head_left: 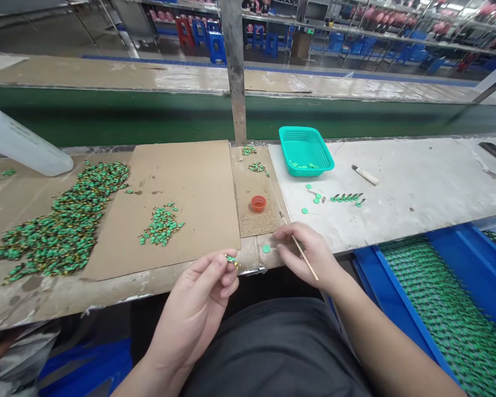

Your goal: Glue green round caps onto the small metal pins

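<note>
My left hand (198, 298) pinches a small green-and-yellow painted figure (231, 260) between thumb and fingertips, just off the table's front edge. A thin wooden-handled brush (302, 252) rests in my right hand (310, 253), its dark tip pointing up and away. Beside the right fingertips lies a flat green disc (266, 248), and I cannot tell whether they touch it. Beyond it, a small red cup (258, 203) stands on a stained cardboard strip (252, 225). To the right, several little figures stand on discs in a row (347, 197), with loose discs (305, 210) nearby.
A large heap of green figures (74, 209) and a smaller pile (161, 225) lie at left, the latter on cardboard (190, 182). A turquoise basket (306, 151) with discs and a flat brush (366, 175) sit right. Blue trays (413, 309) of green pieces stand lower right; a metal post (236, 71) rises ahead.
</note>
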`<state>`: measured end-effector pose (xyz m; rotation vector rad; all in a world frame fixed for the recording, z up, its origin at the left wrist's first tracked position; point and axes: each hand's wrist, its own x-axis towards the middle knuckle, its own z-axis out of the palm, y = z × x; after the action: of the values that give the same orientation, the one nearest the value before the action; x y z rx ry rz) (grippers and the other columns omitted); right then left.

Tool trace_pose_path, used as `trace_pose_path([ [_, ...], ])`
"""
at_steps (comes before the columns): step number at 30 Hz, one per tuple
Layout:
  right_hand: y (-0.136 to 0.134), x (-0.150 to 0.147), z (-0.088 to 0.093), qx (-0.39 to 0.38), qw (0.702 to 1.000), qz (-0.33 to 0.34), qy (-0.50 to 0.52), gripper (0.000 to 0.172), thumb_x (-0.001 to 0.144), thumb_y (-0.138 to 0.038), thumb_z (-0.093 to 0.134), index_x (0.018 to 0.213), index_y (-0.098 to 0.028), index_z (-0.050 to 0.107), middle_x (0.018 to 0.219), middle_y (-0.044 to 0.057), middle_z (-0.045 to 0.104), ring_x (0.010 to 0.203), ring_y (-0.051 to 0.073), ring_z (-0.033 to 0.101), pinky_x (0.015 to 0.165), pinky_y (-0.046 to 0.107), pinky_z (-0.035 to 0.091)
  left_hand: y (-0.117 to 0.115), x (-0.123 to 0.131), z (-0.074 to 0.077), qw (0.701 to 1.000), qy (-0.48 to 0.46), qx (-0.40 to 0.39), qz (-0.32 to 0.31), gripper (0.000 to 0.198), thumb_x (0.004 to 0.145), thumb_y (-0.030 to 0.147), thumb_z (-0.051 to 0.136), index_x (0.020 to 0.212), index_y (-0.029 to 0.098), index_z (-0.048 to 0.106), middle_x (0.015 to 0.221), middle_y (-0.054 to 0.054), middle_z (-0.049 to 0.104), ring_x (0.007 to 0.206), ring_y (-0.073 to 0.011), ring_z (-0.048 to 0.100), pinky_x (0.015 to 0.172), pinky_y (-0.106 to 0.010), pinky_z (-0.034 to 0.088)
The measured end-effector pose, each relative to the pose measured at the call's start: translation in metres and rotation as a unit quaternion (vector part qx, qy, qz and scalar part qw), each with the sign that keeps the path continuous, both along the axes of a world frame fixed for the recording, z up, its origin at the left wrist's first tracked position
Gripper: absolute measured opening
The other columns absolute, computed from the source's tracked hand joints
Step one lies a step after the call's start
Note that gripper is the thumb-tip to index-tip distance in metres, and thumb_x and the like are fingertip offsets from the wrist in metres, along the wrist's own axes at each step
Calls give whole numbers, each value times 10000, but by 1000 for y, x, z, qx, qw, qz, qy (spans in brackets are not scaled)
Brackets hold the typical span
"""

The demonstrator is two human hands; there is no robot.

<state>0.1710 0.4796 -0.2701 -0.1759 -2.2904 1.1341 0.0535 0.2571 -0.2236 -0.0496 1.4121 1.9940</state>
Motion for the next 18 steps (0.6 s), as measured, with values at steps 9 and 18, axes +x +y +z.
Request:
trace_pose_path([
  [9,0,-3,-1,20,997,63,-49,181,1018,-155,751,1147,-282,751,1127,94,878,1025,297,827,950,486,666,1,1,-6,996,66,-52,28,689,510,726,1206,819,189,903,666,-30,615,627,-98,486,546,-211,420],
  [18,6,-9,6,30,993,90,-70,210,966,-125,752,1093,-292,753,1089,74,872,1049,306,802,984,470,613,-13,-14,-18,983,145,-99,48,675,571,761,1177,849,214,895,654,-9,604,679,-132,513,620,-243,491],
])
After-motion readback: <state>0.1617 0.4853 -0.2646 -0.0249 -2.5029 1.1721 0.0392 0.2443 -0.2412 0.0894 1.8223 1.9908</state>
